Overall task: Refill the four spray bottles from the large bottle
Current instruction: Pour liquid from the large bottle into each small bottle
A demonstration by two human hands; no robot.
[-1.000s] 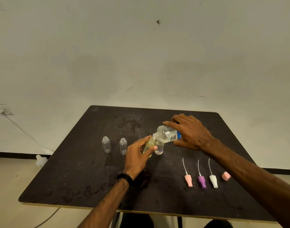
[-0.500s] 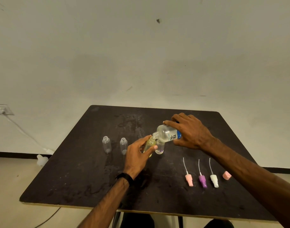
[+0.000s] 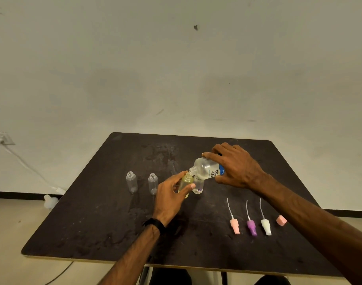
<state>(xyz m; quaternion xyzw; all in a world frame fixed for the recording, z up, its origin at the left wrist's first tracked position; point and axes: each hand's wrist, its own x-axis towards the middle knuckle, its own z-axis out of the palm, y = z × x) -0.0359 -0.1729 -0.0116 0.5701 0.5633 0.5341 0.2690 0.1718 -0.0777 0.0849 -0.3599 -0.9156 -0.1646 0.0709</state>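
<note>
My right hand (image 3: 236, 166) grips the large clear bottle (image 3: 206, 168) with a blue label, tipped so its mouth sits over a small yellowish spray bottle (image 3: 185, 183). My left hand (image 3: 169, 197) holds that small bottle between thumb and fingers, just above the table. A clear small bottle (image 3: 198, 185) stands right behind it, under the large bottle. Two more clear, uncapped small bottles (image 3: 131, 182) (image 3: 153, 183) stand upright to the left.
On the dark table (image 3: 93, 223), three spray heads with dip tubes lie at the right: pink (image 3: 234, 225), purple (image 3: 251, 226), white (image 3: 266, 226). A pink cap (image 3: 281, 220) lies beside them. A white object (image 3: 49, 201) and a cable lie on the floor at left.
The large bottle has tipped slightly further and shifted a little up; both hands stay around the small yellowish bottle in nearly the same place.
</note>
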